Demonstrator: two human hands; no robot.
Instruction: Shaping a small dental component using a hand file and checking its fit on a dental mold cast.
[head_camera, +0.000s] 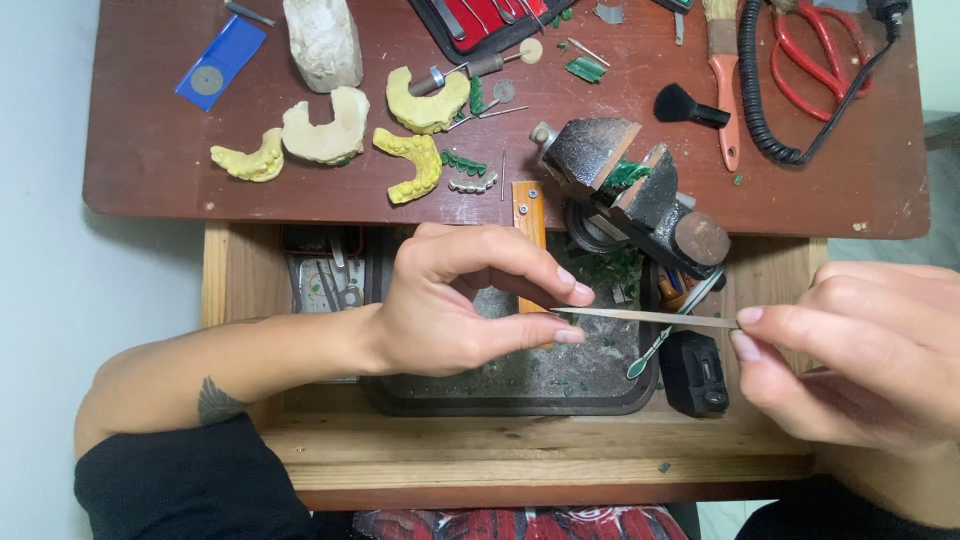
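My left hand (470, 300) and my right hand (860, 350) hold a thin pale strip (650, 318) stretched level between them, over an open wooden drawer (240, 290). The left thumb and forefinger pinch its left end; the right thumb and forefinger pinch its right end. Below the strip sits a dark tray (520, 385) strewn with green chips. A small bench vise (640, 195) clamping a green piece stands just beyond the strip at the desk's edge.
On the brown desk (150, 150) lie several yellow and cream dental casts (330, 130), a white plaster lump (322, 40), a blue packet with a disc (218, 62), a brush (722, 70), red scissors (815, 60), a coiled black cable (770, 110) and a tool case (480, 25). A black box (695, 372) sits in the drawer.
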